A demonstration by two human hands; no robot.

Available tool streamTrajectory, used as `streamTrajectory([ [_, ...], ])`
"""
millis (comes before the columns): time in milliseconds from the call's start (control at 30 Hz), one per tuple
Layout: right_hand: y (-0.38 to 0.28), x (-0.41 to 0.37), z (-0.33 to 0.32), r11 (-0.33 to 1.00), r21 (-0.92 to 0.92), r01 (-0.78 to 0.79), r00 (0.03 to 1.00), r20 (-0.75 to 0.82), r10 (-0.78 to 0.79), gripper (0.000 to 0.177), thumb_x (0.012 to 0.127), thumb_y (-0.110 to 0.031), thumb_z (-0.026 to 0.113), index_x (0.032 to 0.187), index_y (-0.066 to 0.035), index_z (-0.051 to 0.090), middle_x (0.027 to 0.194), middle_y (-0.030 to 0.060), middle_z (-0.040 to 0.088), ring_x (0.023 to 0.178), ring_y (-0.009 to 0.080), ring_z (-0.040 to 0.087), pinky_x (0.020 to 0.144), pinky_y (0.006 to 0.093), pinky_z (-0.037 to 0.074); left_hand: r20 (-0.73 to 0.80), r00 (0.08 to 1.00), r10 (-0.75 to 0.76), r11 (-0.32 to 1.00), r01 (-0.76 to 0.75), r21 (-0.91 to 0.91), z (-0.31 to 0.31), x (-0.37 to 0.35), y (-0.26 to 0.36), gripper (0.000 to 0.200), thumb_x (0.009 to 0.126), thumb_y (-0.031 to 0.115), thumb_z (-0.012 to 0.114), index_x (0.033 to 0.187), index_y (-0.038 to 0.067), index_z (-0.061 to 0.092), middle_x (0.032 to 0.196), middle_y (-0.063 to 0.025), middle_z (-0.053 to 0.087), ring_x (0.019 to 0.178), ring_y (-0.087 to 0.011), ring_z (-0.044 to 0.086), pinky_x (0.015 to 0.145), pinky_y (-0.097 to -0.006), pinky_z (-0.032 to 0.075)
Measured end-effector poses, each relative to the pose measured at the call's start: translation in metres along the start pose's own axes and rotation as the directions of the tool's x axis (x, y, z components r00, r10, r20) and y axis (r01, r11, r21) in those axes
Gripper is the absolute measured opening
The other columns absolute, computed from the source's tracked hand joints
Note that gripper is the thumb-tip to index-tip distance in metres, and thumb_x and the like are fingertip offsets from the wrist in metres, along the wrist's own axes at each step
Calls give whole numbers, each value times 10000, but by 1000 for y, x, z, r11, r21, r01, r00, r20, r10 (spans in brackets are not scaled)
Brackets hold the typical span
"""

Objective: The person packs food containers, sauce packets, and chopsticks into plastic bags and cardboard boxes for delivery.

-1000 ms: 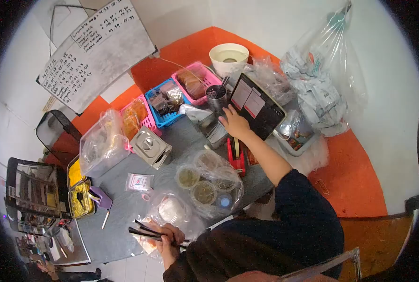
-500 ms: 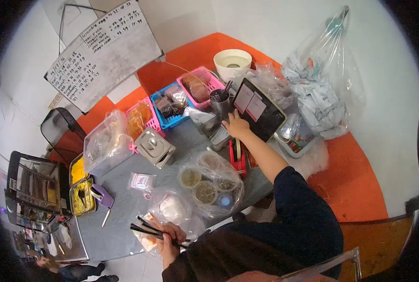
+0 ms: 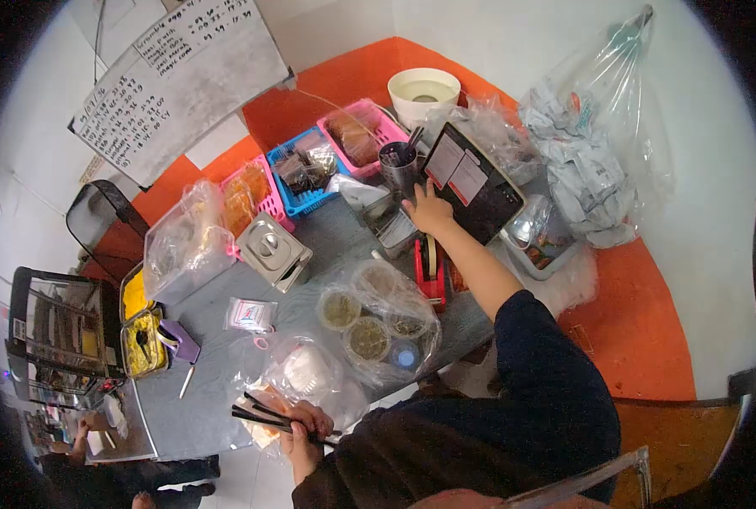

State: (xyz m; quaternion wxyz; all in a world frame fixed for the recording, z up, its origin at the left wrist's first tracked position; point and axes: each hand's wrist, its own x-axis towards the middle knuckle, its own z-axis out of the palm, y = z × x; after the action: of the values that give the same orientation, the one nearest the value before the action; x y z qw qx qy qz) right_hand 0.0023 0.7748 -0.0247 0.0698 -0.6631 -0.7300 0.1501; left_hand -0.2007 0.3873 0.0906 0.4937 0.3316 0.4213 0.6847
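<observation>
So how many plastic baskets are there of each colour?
Pink baskets: 2
Blue basket: 1
Total: 3

Tabletop (image 3: 331, 242) looked grey, matt, smooth. Lidded tin (image 3: 274, 250) at ten o'clock: brushed metal, dull sheen. Blue basket (image 3: 310, 204) and pink basket (image 3: 392, 136) at twelve: moulded plastic lattice, slightly glossy. Utensil cup (image 3: 399, 170) was bare metal. Tablet (image 3: 480, 191) at one: glossy black face, matt paper slips on it. Tape dispenser (image 3: 430, 276): hard red plastic. Centre bag (image 3: 395, 297) and hanging bag (image 3: 599, 127) at two: thin clear film, crinkled, shiny. Sticks (image 3: 263, 416) in left hand (image 3: 306, 433) at seven: black, smooth. Sleeve (image 3: 548, 382): dark matt cloth.
</observation>
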Motion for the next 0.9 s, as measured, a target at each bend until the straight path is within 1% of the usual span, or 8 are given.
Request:
streamTrajectory([
  [300,2,2,0,999,-11,-46,999,-5,46,614,849,-496,318,1315,-101,258,1394,196,98,991,340,533,778,419,448,22,1000,2,1000,-2,-8,-1,0,-3,365,841,362,503,703,53,365,649,-57,341,525,-135,346,479,-267,288],
  [400,-17,-29,-28,978,139,154,973,-193,-126,500,852,-435,377,1187,-63,397,1222,187,394,933,327,549,739,404,457,17,1000,-13,1000,13,17,2,1,0,364,845,359,493,698,49,372,646,-59,345,527,-141,345,487,-271,296],
  [500,-50,-116,-68,617,462,637,770,-408,-490,295,826,-299,519,955,-34,532,917,121,567,748,264,578,656,361,461,0,1000,2,997,-2,72,7,6,3,418,842,429,457,713,36,405,702,-88,404,619,-171,408,587,-283,342],
  [533,-69,-168,-100,500,720,481,796,-121,-593,243,813,-269,531,849,-33,571,954,155,560,848,280,554,739,373,434,-12,986,164,940,-152,304,14,14,8,456,838,474,434,689,44,401,716,-100,432,656,-184,420,633,-312,347],
  [600,-94,-234,-120,411,786,462,525,131,-841,323,793,-258,569,1024,-36,531,968,161,551,946,284,521,805,359,405,43,954,296,832,-280,479,14,18,10,558,827,565,357,699,32,465,944,-152,480,836,-216,426,823,-369,319],
  [667,-115,-264,-87,82,697,712,281,-176,-943,432,790,-264,588,1156,-75,457,1073,140,516,909,248,559,755,323,435,26,941,338,797,-300,524,22,20,14,571,820,573,360,745,25,505,1036,-161,443,913,-234,408,856,-383,306],
  [767,-139,-279,-92,38,904,427,245,-75,-967,443,797,-220,570,1185,-58,429,1072,154,515,1013,272,511,815,342,408,121,915,385,645,-361,674,20,16,27,590,810,582,364,884,28,553,1181,-172,366,1038,-271,366,906,-408,280],
  [900,-146,-292,-79,183,817,546,239,57,-969,316,763,-156,607,1031,-14,517,937,156,571,878,283,565,738,356,431,286,924,254,367,-365,855,10,1,48,538,838,473,374,1054,12,547,1250,-208,286,1093,-339,322,929,-427,241],
])
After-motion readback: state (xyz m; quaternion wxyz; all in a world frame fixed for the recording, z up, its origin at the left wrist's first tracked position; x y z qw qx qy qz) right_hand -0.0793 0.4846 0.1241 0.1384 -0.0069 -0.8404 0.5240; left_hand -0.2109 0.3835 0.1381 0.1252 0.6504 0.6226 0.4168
